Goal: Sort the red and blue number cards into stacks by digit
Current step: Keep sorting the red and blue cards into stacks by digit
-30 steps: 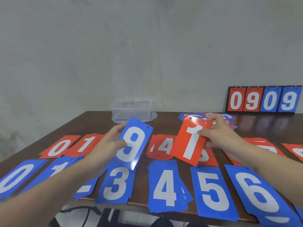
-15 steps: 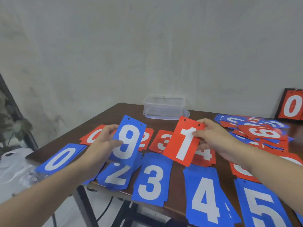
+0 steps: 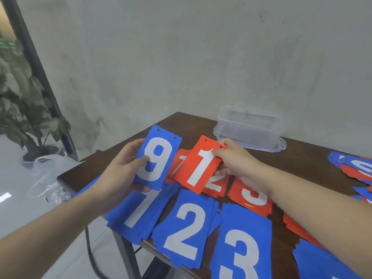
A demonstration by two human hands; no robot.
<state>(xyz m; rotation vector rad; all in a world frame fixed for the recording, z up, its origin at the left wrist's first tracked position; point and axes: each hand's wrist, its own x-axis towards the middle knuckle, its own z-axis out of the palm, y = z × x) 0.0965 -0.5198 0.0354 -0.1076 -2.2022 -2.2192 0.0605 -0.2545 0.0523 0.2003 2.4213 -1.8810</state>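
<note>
Your right hand (image 3: 235,160) held the red 1 card (image 3: 198,168) at centre frame, thumb on its face and fingers curled behind its upper right edge, so the grip was closed on that card, which hung tilted in the air above the red stacks. Your left hand (image 3: 124,168) held the blue 9 card (image 3: 157,158) just left of it, thumb pressed across the digit and fingers wrapped behind the left edge, that grip likewise closed on its card and nearly upright. Both cards looked thin, flat and stiff, probably light plastic with a glossy face, so they would likely slide under a loose pinch; taking them by a long edge near the top, clear of the two punched holes, seemed the safest hold. Directly under the red card lay the red 1 stack (image 3: 178,164), mostly hidden, with the red 2 stack (image 3: 215,184) and the red 3 stack (image 3: 251,193) to its right. Lower in the frame sat the blue 1 stack (image 3: 138,214), the blue 2 stack (image 3: 187,228) and the blue 3 stack (image 3: 241,250), their edges fanned and uneven. The brown table (image 3: 302,164) carried a clear plastic box (image 3: 249,127) at upper right, and unsorted cards (image 3: 354,166) lay at the right edge. A plant (image 3: 22,93) stood at far left.
</note>
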